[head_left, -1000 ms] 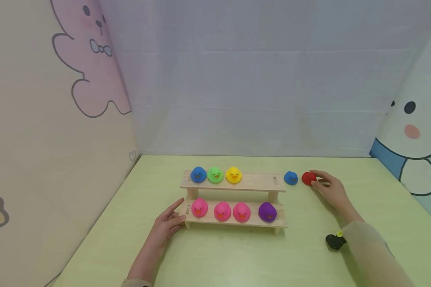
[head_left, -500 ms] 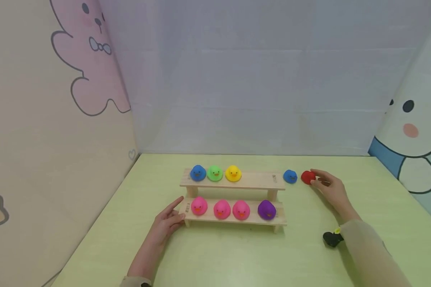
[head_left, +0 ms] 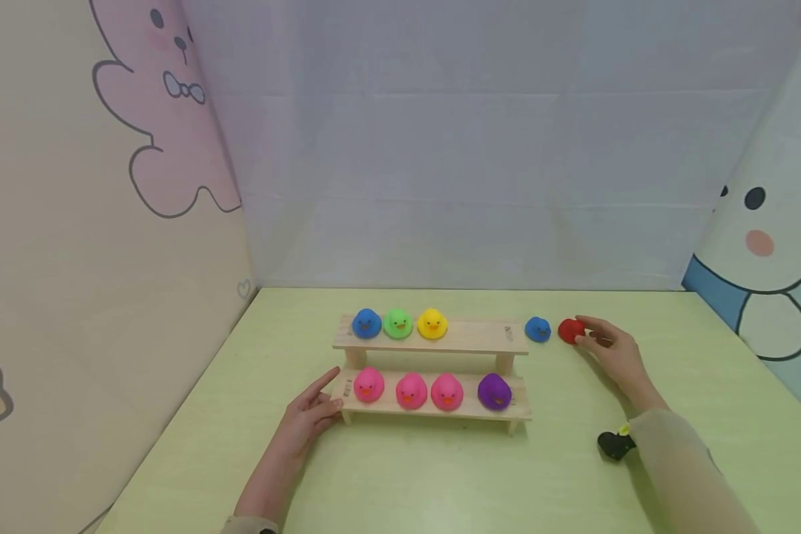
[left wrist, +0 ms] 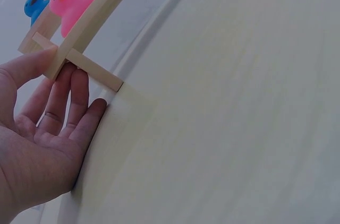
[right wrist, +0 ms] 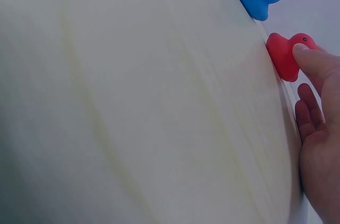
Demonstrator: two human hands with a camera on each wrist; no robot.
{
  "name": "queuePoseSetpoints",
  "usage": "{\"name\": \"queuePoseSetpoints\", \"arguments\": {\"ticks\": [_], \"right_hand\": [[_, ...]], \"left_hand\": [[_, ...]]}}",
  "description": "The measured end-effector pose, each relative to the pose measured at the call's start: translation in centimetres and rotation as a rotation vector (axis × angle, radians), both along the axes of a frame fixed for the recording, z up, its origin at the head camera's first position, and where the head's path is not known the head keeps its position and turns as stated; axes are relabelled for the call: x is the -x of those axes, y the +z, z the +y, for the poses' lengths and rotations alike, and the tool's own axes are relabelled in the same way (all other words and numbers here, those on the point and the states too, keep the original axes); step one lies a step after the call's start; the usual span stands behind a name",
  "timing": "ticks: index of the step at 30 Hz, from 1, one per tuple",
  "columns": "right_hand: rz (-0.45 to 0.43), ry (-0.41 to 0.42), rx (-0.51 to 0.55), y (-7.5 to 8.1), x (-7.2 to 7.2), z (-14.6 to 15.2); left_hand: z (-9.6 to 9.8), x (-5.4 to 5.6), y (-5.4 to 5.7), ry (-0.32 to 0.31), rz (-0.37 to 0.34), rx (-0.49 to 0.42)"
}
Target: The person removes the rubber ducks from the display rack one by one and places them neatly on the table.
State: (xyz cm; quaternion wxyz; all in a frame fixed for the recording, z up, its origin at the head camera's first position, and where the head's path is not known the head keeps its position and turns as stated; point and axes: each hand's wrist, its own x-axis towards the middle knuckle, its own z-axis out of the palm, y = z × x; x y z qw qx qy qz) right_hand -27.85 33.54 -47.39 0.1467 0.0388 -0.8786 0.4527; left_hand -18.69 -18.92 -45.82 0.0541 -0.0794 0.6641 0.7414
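Both hands are engaged: the right hand (head_left: 612, 354) pinches the red duck (head_left: 569, 331) between thumb and fingers, right of centre in the head view, while the left hand (head_left: 305, 415) holds the left end of the lower shelf (head_left: 390, 393) of a wooden stand (head_left: 470, 339). Red duck sits on the table (head_left: 480, 482), base apparently touching; in the right wrist view the thumb covers its face side, so the beak cannot be inspected. Grip judged adequate for a small rounded piece; light pressure should suffice, since the smooth, probably soft vinyl may dent or slip. Any lift is best made straight up, clear of the loose blue duck (head_left: 537, 330) just beside it. Left-hand pressure should only steady the shelf; a tug could unsettle the ducks above. Stand: pale, unpainted timber, flat planks on squared legs (left wrist: 98, 71), printed marks (head_left: 508, 334) near the ends. Upper level, centre of frame: second blue duck (head_left: 366, 325), green duck (head_left: 397, 324) and yellow duck (head_left: 432, 324), upright. Lower level: three pink ducks (head_left: 411, 391) and a purple duck (head_left: 494, 391), unevenly spaced. Lower right: a black object (head_left: 614, 446) with a yellow part, beside the right sleeve (head_left: 684, 463), identity unclear. Background: a creased, pale sheet (head_left: 454, 148).
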Motion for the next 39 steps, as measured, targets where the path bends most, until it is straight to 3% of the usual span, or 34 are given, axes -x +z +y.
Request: {"name": "queuePoseSetpoints", "arguments": {"ticks": [6, 11, 19, 39], "right_hand": [[-0.016, -0.007, 0.007, -0.12, 0.04, -0.04], [-0.016, 0.004, 0.012, 0.00, -0.04, -0.02], [-0.033, 0.010, 0.021, 0.14, -0.15, -0.07], [-0.096, 0.030, 0.033, 0.04, 0.15, 0.27]], "left_hand": [[0.04, 0.02, -0.23, 0.002, 0.023, 0.012], [0.11, -0.06, -0.43, -0.003, 0.051, 0.088], [0.32, -0.08, -0.28, -0.002, 0.042, 0.143], [0.22, -0.06, -0.45, -0.011, 0.047, 0.134]]}}
